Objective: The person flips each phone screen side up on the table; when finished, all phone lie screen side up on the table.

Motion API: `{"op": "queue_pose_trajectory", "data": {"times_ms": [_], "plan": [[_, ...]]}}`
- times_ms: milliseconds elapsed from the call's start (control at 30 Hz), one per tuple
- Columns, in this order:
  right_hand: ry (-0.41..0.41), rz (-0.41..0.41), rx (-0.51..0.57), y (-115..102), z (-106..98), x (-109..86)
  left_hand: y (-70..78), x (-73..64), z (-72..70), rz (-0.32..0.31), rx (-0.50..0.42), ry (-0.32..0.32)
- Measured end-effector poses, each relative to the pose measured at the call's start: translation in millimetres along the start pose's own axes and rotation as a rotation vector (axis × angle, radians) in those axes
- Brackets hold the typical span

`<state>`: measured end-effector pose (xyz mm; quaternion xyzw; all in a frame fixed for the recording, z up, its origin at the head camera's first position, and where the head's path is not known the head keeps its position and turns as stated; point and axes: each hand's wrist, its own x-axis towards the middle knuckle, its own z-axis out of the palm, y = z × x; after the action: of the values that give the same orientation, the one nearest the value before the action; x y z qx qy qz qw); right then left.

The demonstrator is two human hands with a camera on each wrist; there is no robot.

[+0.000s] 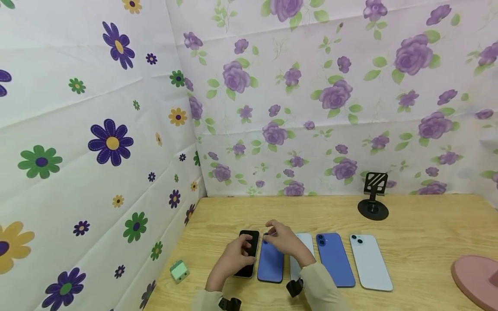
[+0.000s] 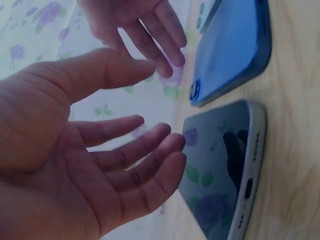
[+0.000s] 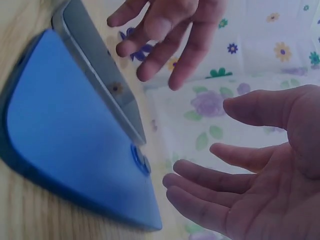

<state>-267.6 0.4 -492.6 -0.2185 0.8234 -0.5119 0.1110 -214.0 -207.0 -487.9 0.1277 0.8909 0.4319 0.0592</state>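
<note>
My left hand (image 1: 234, 258) hovers over a phone (image 1: 246, 271) lying screen up at the left end of a row of phones. In the left wrist view its fingers (image 2: 145, 187) are loosely bent, with nothing between them and the thumb; the fingertips overlap the edge of that dark screen (image 2: 212, 170). My right hand (image 1: 287, 240) is over the camera end of a blue phone (image 1: 271, 264), which lies back up beside the first. The right wrist view shows its thumb and fingers (image 3: 215, 200) spread apart and holding nothing. A white phone (image 1: 306, 238) is partly hidden under the right forearm.
Farther right lie another blue phone (image 1: 335, 261) and a white phone (image 1: 372, 264), both back up. A black phone stand (image 1: 373, 203) is at the table's back edge. A green charger plug (image 1: 179, 271) sits at the left, and a pink round base (image 1: 474, 276) at the right edge.
</note>
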Motion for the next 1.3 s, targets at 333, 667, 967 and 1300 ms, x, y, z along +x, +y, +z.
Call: {"op": "queue_pose_trajectory", "data": {"times_ms": [333,667,967,1300], "plan": [[0.044,0.042,-0.059,11.8,-2.6,2.8,6.6,3.4,19.1,0.045,0.051,-0.12],[0.027,0.061,-0.085,15.7,-6.0,4.4,12.3,3.8,32.7,0.043,0.285,-0.122],[0.011,0.064,-0.216,17.0,-1.1,5.4,16.6,1.4,38.6,-0.002,0.305,-0.121],[0.078,0.024,-0.36,10.3,12.3,3.4,18.5,2.5,41.2,-0.034,0.326,-0.084]]}}
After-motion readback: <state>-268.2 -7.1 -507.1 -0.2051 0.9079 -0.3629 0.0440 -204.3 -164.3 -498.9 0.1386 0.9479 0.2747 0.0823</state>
